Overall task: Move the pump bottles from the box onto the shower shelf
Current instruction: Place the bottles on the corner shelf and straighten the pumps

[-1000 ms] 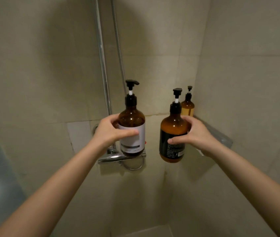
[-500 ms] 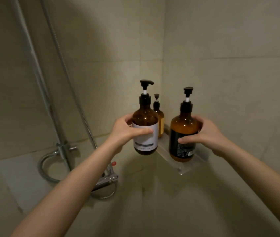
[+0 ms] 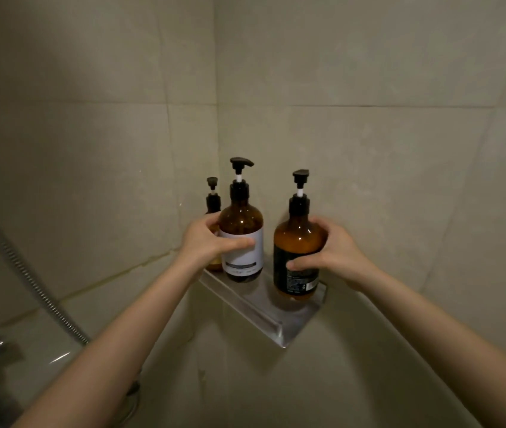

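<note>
A: Both bottles have moved rt since a sec ago. They were out in mid-air by the tap, now they're at the corner shelf [image 3: 279, 330]. Only one view, the head cam, so that's all we get.

B: Where's each one sit?

A: White-label bottle [image 3: 241, 239] in the left hand [image 3: 206, 242], upright, base at the shelf's back-left part. Can't tell if it's fully down or a hair above. Dark-label bottle [image 3: 297, 251] in the right hand [image 3: 335, 254], upright, base looks to be on the shelf nr the front-right edge. Third small bottle [image 3: 213, 199] already stands behind, tight in the corner, partly hidden by the left hand.

B: Grips?

A: Left hand wrapped round the body, thumb across the white label, fingers behind, closed on it. Right hand same idea: thumb on the front low over the dark label, fingers curled round the far side, closed on it. Neither is loosening, as far as I can see.

B: How to finish the step well?

A: My take: lower straight, keep both upright, feel the base go flat before letting go. Rt bottle is close to the front lip, so I'd nudge it back toward the wall first. Left one is nr the small bottle; ease it in w/o knocking that over. Then open one hand at a time. Shelf looks glossy, maybe slick.

B: The box?

A: Not in frame.
</note>
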The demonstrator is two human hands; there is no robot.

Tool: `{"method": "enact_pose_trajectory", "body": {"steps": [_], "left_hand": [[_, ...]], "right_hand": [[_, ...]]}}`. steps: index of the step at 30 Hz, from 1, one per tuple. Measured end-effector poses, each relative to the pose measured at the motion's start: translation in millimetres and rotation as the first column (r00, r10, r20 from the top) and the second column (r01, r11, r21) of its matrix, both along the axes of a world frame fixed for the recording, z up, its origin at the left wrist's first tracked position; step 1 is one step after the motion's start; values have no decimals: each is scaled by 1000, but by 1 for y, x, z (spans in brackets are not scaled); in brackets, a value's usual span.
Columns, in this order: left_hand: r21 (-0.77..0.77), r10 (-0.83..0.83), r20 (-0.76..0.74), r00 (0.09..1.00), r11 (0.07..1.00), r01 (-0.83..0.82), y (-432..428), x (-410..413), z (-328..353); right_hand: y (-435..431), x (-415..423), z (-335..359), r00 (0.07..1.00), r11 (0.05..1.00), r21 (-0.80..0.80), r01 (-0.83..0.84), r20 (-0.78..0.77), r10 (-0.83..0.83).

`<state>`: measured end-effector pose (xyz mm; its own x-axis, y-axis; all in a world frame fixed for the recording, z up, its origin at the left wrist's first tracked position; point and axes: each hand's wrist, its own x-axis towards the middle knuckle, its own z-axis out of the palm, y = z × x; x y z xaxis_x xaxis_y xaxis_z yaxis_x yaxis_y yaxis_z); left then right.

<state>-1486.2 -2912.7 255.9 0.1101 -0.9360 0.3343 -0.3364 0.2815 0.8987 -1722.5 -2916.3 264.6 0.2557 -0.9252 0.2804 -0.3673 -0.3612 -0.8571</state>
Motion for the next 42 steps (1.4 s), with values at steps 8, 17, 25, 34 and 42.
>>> {"method": "enact_pose_trajectory", "body": {"steps": [8,17,25,34,42], "left_hand": [[26,-53,90,995,998,51,-31,19,-20],[-5,-163,154,974,986,166,-48,25,-38],[2,-200,47,979,980,200,-47,21,-47],[-20,-210,11,978,977,210,-42,20,-67],[-36,-210,49,976,977,212,-42,20,-70]], "right_hand": [[0,23,-28,990,990,45,137,-27,-136],[5,39,-45,957,955,76,288,-45,-285],[13,41,-51,941,938,74,338,-19,-338],[23,38,-51,956,952,92,293,-1,-294],[28,40,-48,947,939,120,321,-25,-321]]}}
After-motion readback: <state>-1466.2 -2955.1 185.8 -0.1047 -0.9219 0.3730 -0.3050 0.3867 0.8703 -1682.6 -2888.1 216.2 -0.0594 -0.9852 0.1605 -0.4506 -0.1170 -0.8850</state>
